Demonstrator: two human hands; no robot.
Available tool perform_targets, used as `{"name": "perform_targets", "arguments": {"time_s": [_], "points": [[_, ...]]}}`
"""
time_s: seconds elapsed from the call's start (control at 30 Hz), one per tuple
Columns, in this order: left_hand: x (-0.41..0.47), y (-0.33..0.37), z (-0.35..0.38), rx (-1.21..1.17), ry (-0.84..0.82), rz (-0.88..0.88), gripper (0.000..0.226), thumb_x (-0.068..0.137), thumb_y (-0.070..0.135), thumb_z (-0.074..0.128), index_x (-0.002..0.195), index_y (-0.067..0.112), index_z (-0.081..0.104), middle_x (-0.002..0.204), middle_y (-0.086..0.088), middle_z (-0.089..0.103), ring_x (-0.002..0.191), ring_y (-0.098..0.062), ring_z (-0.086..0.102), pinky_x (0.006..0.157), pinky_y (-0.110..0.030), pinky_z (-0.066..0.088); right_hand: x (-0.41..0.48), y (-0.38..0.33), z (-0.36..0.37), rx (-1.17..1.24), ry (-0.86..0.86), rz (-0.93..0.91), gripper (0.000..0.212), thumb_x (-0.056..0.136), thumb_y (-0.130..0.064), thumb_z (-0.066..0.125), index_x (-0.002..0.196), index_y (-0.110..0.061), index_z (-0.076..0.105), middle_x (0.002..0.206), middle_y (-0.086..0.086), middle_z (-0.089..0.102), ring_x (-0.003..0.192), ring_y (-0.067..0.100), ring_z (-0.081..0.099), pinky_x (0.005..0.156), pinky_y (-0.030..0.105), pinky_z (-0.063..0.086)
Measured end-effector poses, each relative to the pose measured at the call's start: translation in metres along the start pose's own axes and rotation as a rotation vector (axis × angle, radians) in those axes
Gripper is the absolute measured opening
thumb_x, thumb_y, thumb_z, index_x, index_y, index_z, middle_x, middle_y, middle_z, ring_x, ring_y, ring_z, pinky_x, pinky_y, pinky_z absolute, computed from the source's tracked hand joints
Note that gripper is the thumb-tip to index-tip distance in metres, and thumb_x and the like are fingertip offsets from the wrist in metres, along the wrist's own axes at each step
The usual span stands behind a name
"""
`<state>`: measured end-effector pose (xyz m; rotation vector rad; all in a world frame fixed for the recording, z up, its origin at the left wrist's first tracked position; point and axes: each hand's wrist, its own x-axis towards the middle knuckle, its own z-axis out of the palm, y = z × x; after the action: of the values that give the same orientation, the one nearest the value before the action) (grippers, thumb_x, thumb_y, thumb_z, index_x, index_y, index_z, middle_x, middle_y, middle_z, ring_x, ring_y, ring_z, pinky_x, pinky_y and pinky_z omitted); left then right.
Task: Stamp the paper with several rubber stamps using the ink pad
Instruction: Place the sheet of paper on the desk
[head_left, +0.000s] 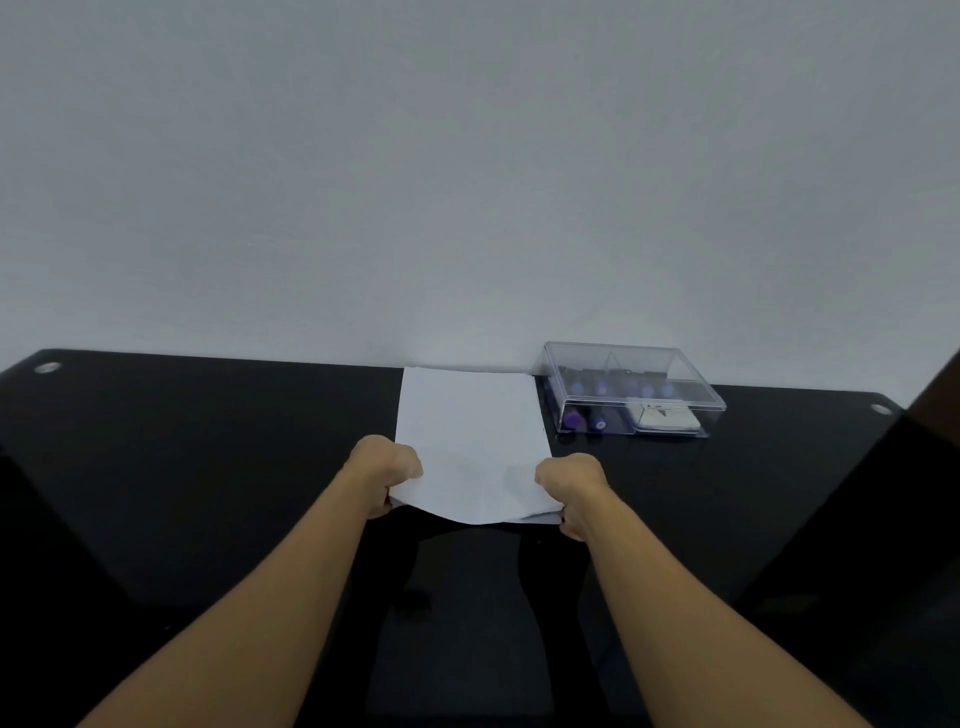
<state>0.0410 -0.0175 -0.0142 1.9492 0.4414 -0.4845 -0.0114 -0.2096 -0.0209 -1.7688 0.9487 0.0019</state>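
Gripping the paper (470, 436) by its two near corners, your left hand (387, 475) pinches the left corner and your right hand (571, 491) pinches the right one. On both hands the thumb side is on top and the fingers are curled under the sheet, so you cannot see the fingertips. The near edge is lifted and sags in a curve between your hands. The far edge reaches the back of the black table (208, 441), at the wall (467, 182).

Just to the right of the sheet, at the far side, stands a clear box (631, 387) with its lid on. Through its walls you can make out stamps (574, 418) with purple ends, but they are blurred and their number is hard to tell. A flat white item (667, 417) lies in the right part of the box; it is too small to identify.

The glossy tabletop shows only dark reflections below your forearms. A dark shape cuts off the far right corner.
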Motion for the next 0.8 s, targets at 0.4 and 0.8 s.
{"name": "perform_targets", "arguments": {"time_s": [0.4, 0.8], "points": [[-0.008, -0.007, 0.001, -0.474, -0.124, -0.022, 0.012, 0.09, -0.015, 0.054, 0.093, -0.004, 0.057, 0.1, -0.018, 0.061, 0.087, -0.03, 0.062, 0.062, -0.038, 0.056, 0.001, -0.003, -0.009, -0.089, 0.034, -0.04, 0.011, 0.09, -0.009, 0.059, 0.083, -0.008, 0.05, 0.084, 0.006, 0.051, 0.072, 0.021, 0.053, 0.074, 0.035, 0.052], [-0.008, -0.016, -0.005, -0.429, -0.111, -0.004, 0.003, 0.095, -0.002, 0.057, 0.097, 0.0, 0.056, 0.104, -0.016, 0.061, 0.094, -0.031, 0.063, 0.069, -0.039, 0.058, -0.003, -0.013, -0.013, 0.153, -0.277, 0.041, 0.026, 0.086, 0.008, 0.049, 0.11, -0.001, 0.051, 0.107, 0.022, 0.056, 0.083, 0.032, 0.057, 0.052, 0.033, 0.051]]}}
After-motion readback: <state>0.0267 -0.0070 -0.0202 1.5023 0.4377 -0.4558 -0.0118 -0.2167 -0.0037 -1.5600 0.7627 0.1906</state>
